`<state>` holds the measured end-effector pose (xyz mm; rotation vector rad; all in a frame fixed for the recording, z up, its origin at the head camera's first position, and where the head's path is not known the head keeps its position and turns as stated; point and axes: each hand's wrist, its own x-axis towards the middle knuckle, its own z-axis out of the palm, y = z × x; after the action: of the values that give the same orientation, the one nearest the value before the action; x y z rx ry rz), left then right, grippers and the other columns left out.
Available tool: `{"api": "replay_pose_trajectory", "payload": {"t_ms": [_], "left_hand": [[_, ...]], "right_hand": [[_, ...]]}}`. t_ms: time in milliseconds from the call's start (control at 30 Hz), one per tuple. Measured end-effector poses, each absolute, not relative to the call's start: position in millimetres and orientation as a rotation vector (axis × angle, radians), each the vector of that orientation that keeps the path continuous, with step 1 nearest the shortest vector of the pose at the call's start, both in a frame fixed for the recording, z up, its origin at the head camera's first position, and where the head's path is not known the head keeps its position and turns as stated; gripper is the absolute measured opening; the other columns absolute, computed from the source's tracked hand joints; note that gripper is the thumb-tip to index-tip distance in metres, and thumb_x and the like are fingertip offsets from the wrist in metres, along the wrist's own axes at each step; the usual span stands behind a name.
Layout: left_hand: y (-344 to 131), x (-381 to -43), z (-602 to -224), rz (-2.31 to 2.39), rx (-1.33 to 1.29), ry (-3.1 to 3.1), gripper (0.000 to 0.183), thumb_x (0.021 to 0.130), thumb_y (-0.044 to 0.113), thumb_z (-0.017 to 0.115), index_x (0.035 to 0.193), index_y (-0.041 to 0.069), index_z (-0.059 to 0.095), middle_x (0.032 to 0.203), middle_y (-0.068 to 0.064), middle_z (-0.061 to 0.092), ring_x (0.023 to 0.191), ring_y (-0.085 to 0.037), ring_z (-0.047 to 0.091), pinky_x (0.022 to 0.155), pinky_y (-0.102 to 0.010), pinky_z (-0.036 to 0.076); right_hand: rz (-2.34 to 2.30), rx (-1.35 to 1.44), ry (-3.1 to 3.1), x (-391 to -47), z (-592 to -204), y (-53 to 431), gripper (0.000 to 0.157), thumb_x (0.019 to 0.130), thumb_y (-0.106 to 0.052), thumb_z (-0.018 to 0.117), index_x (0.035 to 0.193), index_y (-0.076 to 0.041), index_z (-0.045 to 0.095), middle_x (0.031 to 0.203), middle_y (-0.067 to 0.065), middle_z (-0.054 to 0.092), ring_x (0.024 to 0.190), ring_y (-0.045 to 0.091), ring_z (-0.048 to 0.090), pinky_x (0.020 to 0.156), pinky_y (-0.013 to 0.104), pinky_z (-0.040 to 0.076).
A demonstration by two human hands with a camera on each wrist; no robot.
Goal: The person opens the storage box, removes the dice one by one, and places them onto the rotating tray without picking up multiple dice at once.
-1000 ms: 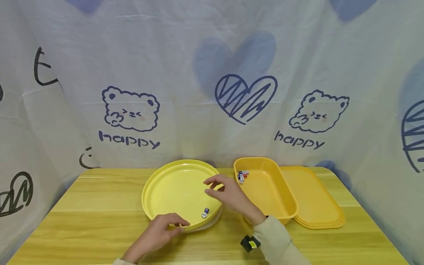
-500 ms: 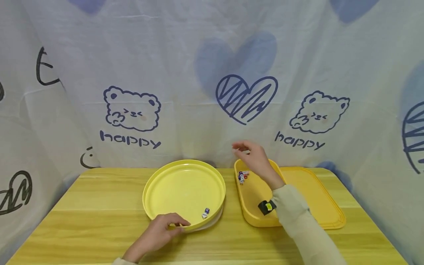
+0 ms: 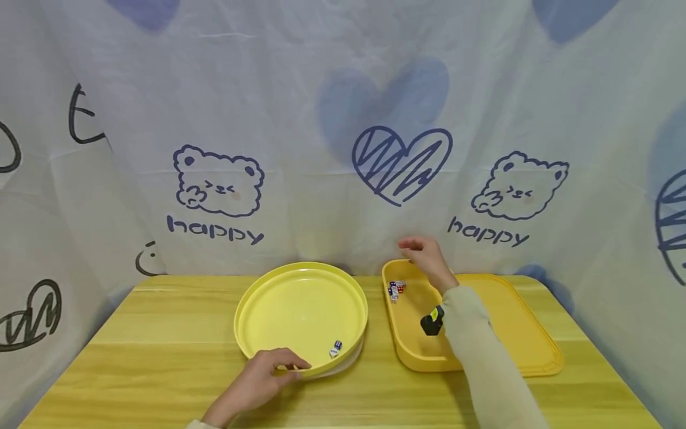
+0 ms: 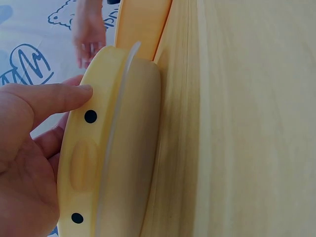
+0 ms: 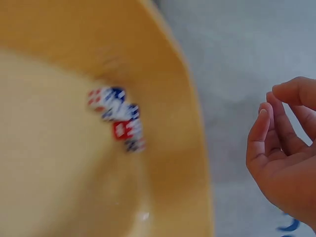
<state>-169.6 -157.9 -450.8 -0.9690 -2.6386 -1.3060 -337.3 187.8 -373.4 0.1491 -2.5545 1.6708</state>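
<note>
My left hand (image 3: pixel 265 376) grips the near rim of a round yellow tray (image 3: pixel 297 310); in the left wrist view the thumb presses its outer wall and the fingers go over the edge. Two dice, a blue die (image 3: pixel 338 344) and a white die (image 3: pixel 334 353), lie on the tray near its front right rim. My right hand (image 3: pixel 427 260) hovers above the back of an orange-yellow box (image 3: pixel 412 357), fingers loosely curved. In the right wrist view I see nothing between its fingertips. Several blue, white and red dice (image 5: pixel 118 111) lie together in the box's back left corner.
A flat orange lid (image 3: pixel 517 325) lies to the right of the box, partly behind my forearm. Everything stands on a wood-grain table (image 3: pixel 161 339). A printed cloth (image 3: pixel 316 208) hangs right behind the table's far edge.
My right hand has moved from over the tray rightward and back to above the box. The left hand stays on the tray rim. Both dice on the tray remain in place.
</note>
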Motion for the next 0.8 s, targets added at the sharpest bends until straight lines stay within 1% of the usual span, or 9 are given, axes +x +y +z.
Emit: {"api": "replay_pose_trajectory", "payload": {"t_ms": [133,233,367,500,600,700,800], "left_hand": [[-158,-169,-450,-1.315,-0.972,-2.637,0.015,0.089,0.008,0.069,0.102,0.013,0.074,0.096,0.007,0.069,0.085,-0.005,0.059,0.074,-0.028,0.050],[-158,-169,-448,-1.315,-0.961,-2.643,0.015,0.089,0.008,0.069,0.101,0.013,0.075,0.095,0.007,0.069,0.085,-0.005,0.059,0.075,-0.028,0.050],[-158,-170,-446,-1.313,-0.957,-2.644,0.015,0.088,0.006,0.069,0.100,0.013,0.075,0.095,0.008,0.069,0.085,-0.005,0.059,0.075,-0.028,0.050],[-159,-170,-446,-1.319,-0.949,-2.656,0.015,0.088,0.006,0.069,0.100,0.014,0.075,0.095,0.008,0.069,0.085,-0.005,0.059,0.074,-0.027,0.050],[-158,-170,-446,-1.325,-0.939,-2.665,0.015,0.088,0.006,0.069,0.100,0.014,0.075,0.095,0.008,0.069,0.085,-0.005,0.058,0.075,-0.027,0.050],[-158,-169,-447,-1.334,-0.936,-2.667,0.016,0.088,0.006,0.069,0.101,0.014,0.075,0.095,0.008,0.069,0.085,-0.005,0.058,0.075,-0.027,0.050],[-158,-168,-448,-1.338,-0.934,-2.666,0.016,0.088,0.006,0.069,0.101,0.013,0.075,0.095,0.008,0.069,0.085,-0.005,0.058,0.075,-0.027,0.050]], "right_hand": [[1.670,0.043,-2.609,-347,-388,192,0.028,0.098,-0.002,0.051,0.124,0.006,0.059,0.125,0.022,0.057,0.110,0.034,0.052,0.098,0.042,0.043],[1.643,0.012,-2.645,-352,-399,194,0.027,0.097,0.000,0.053,0.122,0.007,0.060,0.123,0.023,0.059,0.108,0.034,0.053,0.096,0.042,0.044],[1.569,0.045,-2.661,-356,-417,199,0.025,0.094,0.005,0.054,0.117,0.011,0.062,0.117,0.026,0.061,0.104,0.035,0.056,0.090,0.040,0.047],[1.582,0.002,-2.650,-358,-434,202,0.027,0.090,0.006,0.054,0.115,0.012,0.063,0.114,0.025,0.064,0.098,0.030,0.058,0.080,0.032,0.049],[1.636,-0.055,-2.631,-358,-445,202,0.028,0.088,0.006,0.056,0.114,0.012,0.064,0.110,0.023,0.066,0.092,0.026,0.059,0.076,0.027,0.048],[1.644,-0.067,-2.623,-357,-451,201,0.026,0.086,0.009,0.057,0.111,0.013,0.065,0.106,0.023,0.067,0.089,0.026,0.060,0.073,0.027,0.048],[1.606,-0.060,-2.647,-357,-454,200,0.026,0.084,0.009,0.059,0.108,0.013,0.066,0.105,0.023,0.067,0.090,0.028,0.059,0.074,0.029,0.046]]}}
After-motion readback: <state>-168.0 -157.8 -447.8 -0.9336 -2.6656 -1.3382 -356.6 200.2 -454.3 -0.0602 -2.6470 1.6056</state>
